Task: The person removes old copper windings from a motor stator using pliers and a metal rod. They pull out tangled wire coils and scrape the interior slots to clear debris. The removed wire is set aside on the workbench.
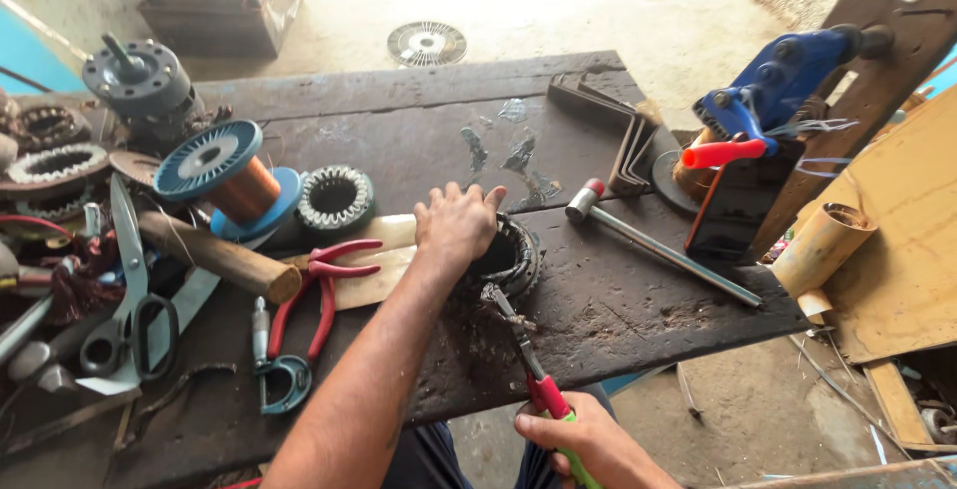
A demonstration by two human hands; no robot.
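Round motor stator [510, 255], dark metal ring w/ grimy windings, lies flat on dark wooden workbench near its front edge, centre of view, partly hidden under a hand. Pliers [523, 349], red and green handles, slim metal nose, point up and away from viewer; tips touch stator's near rim, handles hang past bench edge.

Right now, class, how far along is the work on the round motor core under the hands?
Done: hard to say; the stator core lies flat on the workbench. In hand: the left hand presses on it while the right hand works red-and-green-handled pliers at its edge. Left: dark windings remain in the core; the copper wire spool sits untouched.
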